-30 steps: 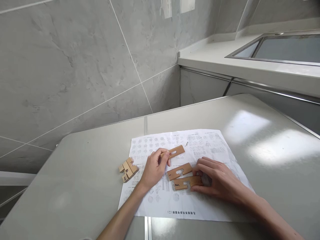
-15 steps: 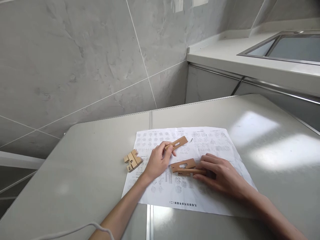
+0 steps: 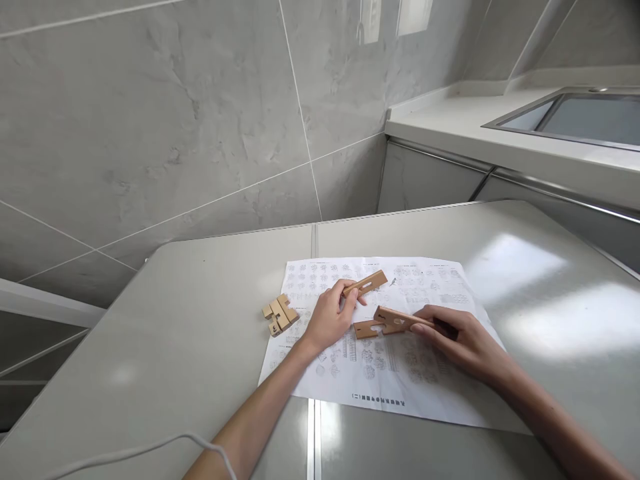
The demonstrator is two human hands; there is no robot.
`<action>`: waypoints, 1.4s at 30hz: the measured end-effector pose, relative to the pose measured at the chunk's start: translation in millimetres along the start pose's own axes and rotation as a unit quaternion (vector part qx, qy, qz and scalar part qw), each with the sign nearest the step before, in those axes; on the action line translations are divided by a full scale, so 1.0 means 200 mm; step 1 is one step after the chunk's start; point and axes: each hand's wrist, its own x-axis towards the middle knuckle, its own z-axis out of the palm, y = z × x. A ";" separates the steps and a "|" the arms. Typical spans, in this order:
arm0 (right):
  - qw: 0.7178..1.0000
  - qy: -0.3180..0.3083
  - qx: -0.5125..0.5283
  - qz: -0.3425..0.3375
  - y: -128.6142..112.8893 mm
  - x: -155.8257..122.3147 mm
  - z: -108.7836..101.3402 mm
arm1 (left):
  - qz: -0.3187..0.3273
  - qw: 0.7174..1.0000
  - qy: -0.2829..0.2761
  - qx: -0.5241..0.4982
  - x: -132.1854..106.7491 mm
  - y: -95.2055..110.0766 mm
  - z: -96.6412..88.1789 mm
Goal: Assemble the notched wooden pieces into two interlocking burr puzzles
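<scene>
Between the thumb and fingers of my left hand (image 3: 334, 315) is a flat wooden puzzle piece (image 3: 369, 284) with a long slot, tilted up to the right. My right hand (image 3: 453, 332) pinches the end of a second slotted wooden piece (image 3: 395, 316), marked with a dark character. Just beneath that one, another wooden piece (image 3: 367, 329) with a cut-out lies over the printed sheet; its right part is hidden. To the left of my left hand, several pale notched wooden blocks (image 3: 281, 313) sit joined together, one bearing a "3".
A white instruction sheet (image 3: 380, 393) with small printed diagrams lies on the pale table (image 3: 210, 347). A white cable (image 3: 150, 448) crosses the lower left. Behind stands a grey tiled wall (image 3: 200, 120), with a counter and sink (image 3: 590, 117) at right.
My right hand has lifted its slotted piece and turned its face into view, off the piece below. My left hand keeps its hold. The whole view has shifted slightly.
</scene>
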 end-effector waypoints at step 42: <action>0.929 -0.016 0.270 0.251 -0.22 -0.03 0.11 | 0.002 0.998 -0.060 -0.029 -0.04 0.00 -0.04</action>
